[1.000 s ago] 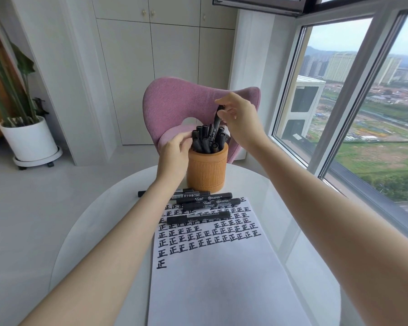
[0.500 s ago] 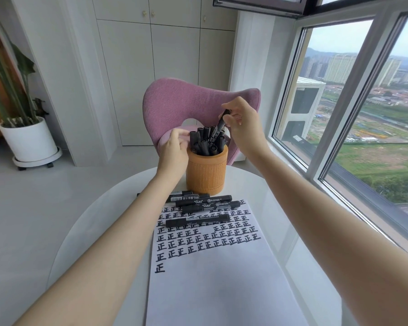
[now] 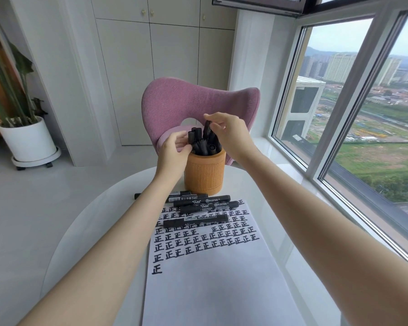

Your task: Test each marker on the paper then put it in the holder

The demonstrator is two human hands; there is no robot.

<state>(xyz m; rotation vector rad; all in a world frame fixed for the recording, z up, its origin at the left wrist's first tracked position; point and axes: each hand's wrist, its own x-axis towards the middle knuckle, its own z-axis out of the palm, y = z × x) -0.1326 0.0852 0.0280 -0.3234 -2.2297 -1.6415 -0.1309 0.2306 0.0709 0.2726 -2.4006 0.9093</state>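
Note:
An orange cylindrical holder (image 3: 204, 176) stands at the far side of the round white table (image 3: 85, 222), packed with several upright black markers (image 3: 198, 143). My right hand (image 3: 229, 135) pinches the top of one black marker (image 3: 207, 129) that stands tilted in the holder. My left hand (image 3: 172, 152) touches the holder's left rim and the markers there with its fingertips. Several black markers (image 3: 201, 204) lie side by side in front of the holder, across the top of a white paper (image 3: 212, 278) covered with rows of black test marks.
A pink chair (image 3: 174, 102) stands right behind the table. A potted plant in a white pot (image 3: 26, 140) is on the floor at the left. A large window (image 3: 353, 114) runs along the right, close to the table's edge.
My right hand has lowered the marker further into the holder among the others. My left hand has stayed at the holder's left rim.

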